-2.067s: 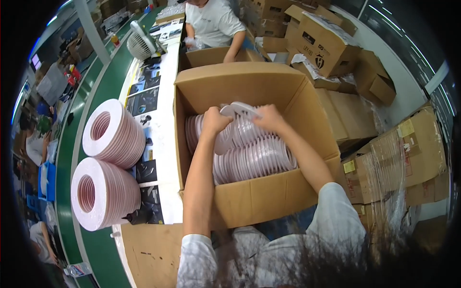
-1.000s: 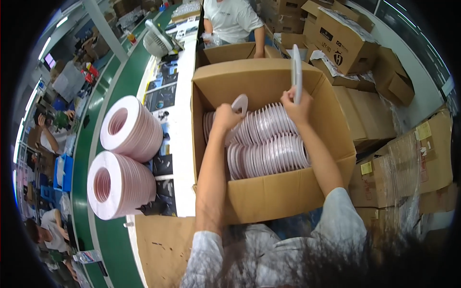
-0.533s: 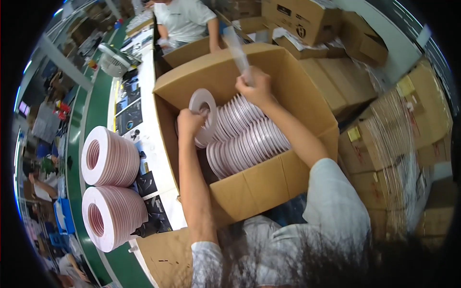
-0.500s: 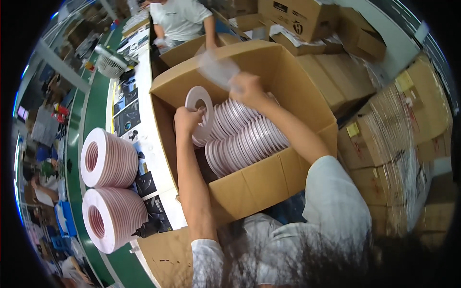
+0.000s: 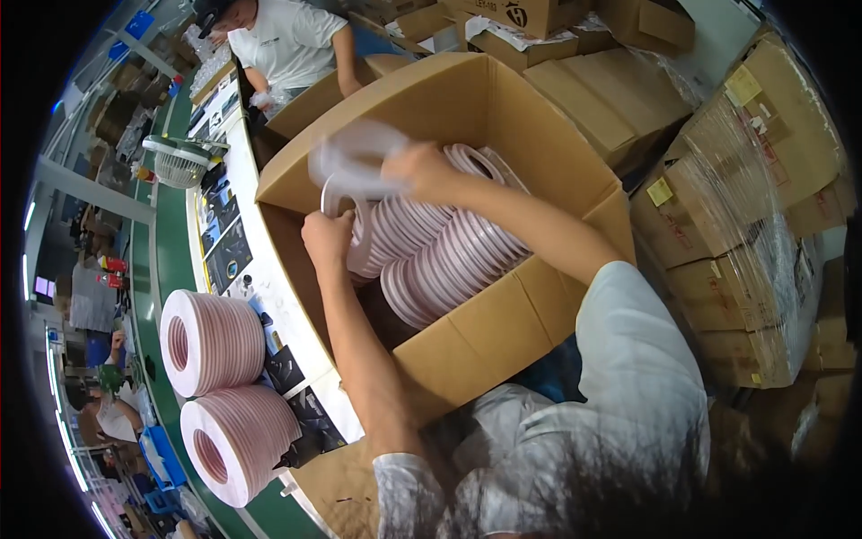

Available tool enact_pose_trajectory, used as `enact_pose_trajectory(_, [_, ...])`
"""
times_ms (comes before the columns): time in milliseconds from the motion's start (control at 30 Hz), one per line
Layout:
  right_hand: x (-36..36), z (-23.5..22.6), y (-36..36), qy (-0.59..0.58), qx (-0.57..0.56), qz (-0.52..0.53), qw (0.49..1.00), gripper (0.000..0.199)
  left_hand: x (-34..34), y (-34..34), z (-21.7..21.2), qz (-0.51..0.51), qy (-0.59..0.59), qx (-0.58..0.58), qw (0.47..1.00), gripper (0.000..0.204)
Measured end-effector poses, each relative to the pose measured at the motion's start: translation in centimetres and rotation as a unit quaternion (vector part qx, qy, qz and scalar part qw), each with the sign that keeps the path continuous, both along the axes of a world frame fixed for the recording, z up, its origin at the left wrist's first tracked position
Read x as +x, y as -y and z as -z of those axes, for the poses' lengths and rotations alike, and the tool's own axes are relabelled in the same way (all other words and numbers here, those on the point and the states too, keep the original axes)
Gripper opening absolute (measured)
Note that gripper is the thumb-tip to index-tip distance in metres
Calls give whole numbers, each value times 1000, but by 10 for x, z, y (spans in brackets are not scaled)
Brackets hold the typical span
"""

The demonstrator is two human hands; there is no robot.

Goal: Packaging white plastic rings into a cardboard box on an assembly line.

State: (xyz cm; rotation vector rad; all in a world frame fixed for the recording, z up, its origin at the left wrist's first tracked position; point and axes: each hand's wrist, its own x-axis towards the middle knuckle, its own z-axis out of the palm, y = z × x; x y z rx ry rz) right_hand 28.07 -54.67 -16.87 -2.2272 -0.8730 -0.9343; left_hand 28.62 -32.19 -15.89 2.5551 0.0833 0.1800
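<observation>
Inside an open cardboard box (image 5: 476, 346), two rows of pinkish-white flat rings (image 5: 458, 269) stand on edge, pressed close together. My left hand (image 5: 327, 238) grips the rim of an upright white ring (image 5: 362, 229) at the left end of the far row. Above it, my right hand (image 5: 420, 171) is closed on a thin whitish ring-shaped sheet (image 5: 382, 136), smeared by motion. Whether that sheet touches the left hand's ring, I cannot tell.
Two stacks of the same rings (image 5: 215, 341) lie on their sides on the bench at left. Behind them is a small fan (image 5: 175, 162). Another person (image 5: 292, 45) works beyond the box. Stacked cartons, partly wrapped in clear film (image 5: 754, 216), stand at right.
My right hand has swung left and slightly down with the whitish sheet, toward the left hand's ring. My left hand keeps its hold on the ring. The whole view has shifted.
</observation>
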Motion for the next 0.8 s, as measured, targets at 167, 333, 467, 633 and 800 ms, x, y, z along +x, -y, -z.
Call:
enact_pose_trajectory(167, [-10,-39,-13,-127,270,131,946,6,-5,-22,13,-21,-31,-5,999,44])
enact_pose_trajectory(333, [-9,3,4,-91,-97,-70,989,10,-12,-8,14,5,0,58,998,47])
enact_pose_trajectory(467, [-1,-4,-2,-5,49,-12,999,7,-4,-7,13,3,14,-10,1000,42])
enact_pose_trajectory(633, [-7,-16,-17,-91,265,79,957,10,-6,-26,30,2,-17,13,1000,38])
enact_pose_trajectory(800, [-15,7,-7,-232,-119,-71,963,13,-3,-11,12,11,-99,-2,995,41])
